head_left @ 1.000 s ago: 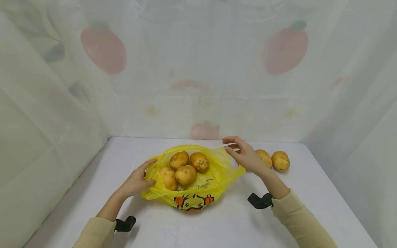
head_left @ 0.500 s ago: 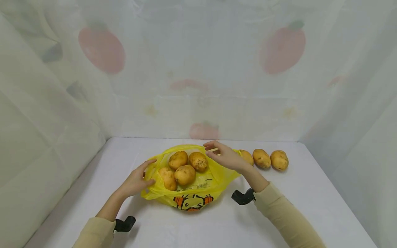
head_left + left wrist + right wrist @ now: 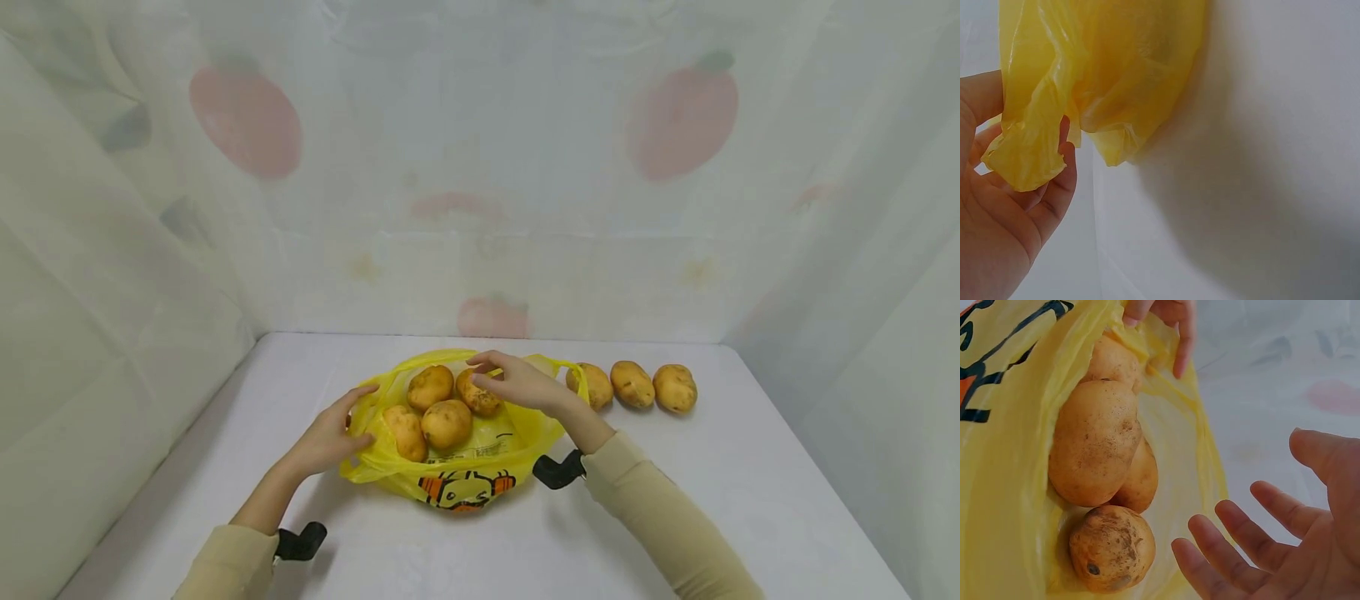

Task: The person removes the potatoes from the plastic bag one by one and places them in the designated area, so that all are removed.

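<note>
A yellow plastic bag (image 3: 468, 458) with an orange and black print lies mouth upward in the middle of the table. Several potatoes (image 3: 447, 424) sit inside it, one with a dark spot (image 3: 1113, 550). At the bag's left side, my left hand (image 3: 330, 437) holds the rim spread; the left wrist view has its fingers curled round the gathered yellow plastic (image 3: 1029, 150). Over the bag's right half hovers my right hand (image 3: 521, 385), fingers loosely spread and palm bare. It partly covers the far right potato (image 3: 480, 402) in the head view.
Three more potatoes (image 3: 632, 384) stand in a row right of the bag, the nearest partly behind the bag's handle loop (image 3: 581, 375). The white table (image 3: 712, 500) ends at a pale curtain (image 3: 600, 275) printed with red fruit.
My right hand has moved left from the bag's right edge to above the potatoes inside, uncovering the row on the right. The left hand stays at the bag's left side.
</note>
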The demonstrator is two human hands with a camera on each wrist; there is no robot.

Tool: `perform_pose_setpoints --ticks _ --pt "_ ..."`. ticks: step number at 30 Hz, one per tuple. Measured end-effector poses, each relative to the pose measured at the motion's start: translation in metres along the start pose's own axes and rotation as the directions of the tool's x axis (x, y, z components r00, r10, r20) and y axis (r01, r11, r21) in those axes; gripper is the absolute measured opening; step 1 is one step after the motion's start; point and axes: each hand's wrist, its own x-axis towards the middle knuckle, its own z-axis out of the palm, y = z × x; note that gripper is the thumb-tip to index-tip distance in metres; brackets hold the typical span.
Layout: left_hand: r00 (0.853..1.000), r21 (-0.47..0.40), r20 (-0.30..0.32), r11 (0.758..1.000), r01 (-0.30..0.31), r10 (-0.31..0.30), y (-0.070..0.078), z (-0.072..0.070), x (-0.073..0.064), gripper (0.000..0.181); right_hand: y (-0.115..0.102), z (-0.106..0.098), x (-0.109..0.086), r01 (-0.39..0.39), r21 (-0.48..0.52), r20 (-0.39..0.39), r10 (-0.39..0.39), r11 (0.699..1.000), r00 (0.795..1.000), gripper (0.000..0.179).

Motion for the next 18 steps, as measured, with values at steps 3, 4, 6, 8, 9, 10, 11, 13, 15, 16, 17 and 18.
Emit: perform_pose_setpoints --ticks 3,4,6,8,9,10,11,13,15,16,17,18 --pt "1.0 -0.008 0.005 1.0 0.006 -0.006 0.0 0.0 0.001 0.073 -0.003 0.001 0.005 -0.007 -0.008 0.023 0.007 1.0 1.0 0.045" --pt "1.0 -0.009 0.007 1.0 0.006 -0.006 0.0 0.0 0.001 0.073 -0.003 0.002 0.006 -0.01 -0.009 0.03 0.01 1.0 0.999 0.046" --pt "1.0 -0.008 0.008 1.0 0.002 -0.002 0.0 0.001 0.001 0.073 -0.005 0.002 0.009 -0.02 -0.021 0.039 0.02 1.0 0.999 0.046" --pt "1.0 -0.007 0.004 1.0 0.001 -0.001 -0.001 0.001 0.001 0.073 -0.006 0.003 0.013 -0.029 -0.027 0.045 0.03 0.999 0.999 0.046" --pt "1.0 -0.008 0.003 1.0 0.0 0.0 -0.001 0.001 0.001 0.073 -0.007 0.004 0.014 -0.038 -0.024 0.049 0.039 0.999 0.998 0.046" --pt "1.0 -0.006 0.003 1.0 0.0 0.0 -0.001 0.001 0.001 0.073 -0.008 0.004 0.016 -0.046 -0.021 0.054 0.047 0.999 0.997 0.046" --pt "1.0 -0.005 0.003 1.0 0.001 -0.001 -0.001 0.001 0.001 0.073 -0.008 0.005 0.017 -0.051 -0.013 0.06 0.052 0.999 0.997 0.045" --pt "1.0 -0.006 0.005 1.0 0.004 -0.004 -0.001 0.001 0.001 0.073 -0.007 0.007 0.02 -0.058 -0.004 0.069 0.058 0.998 0.996 0.044" --pt "1.0 -0.014 0.009 1.0 0.009 -0.009 0.0 0.001 0.0 0.073 -0.006 0.008 0.022 -0.06 0.007 0.078 0.059 0.998 0.995 0.044" --pt "1.0 -0.015 0.01 1.0 0.01 -0.01 0.0 0.001 0.0 0.073 -0.005 0.009 0.024 -0.059 0.01 0.082 0.058 0.998 0.995 0.045" --pt "1.0 -0.018 0.01 1.0 0.011 -0.011 0.001 0.001 0.0 0.073 -0.004 0.011 0.025 -0.063 0.007 0.084 0.062 0.998 0.995 0.045" --pt "1.0 -0.019 0.012 1.0 0.009 -0.009 0.001 0.001 0.0 0.073 -0.003 0.012 0.027 -0.066 0.0 0.085 0.066 0.998 0.994 0.046"
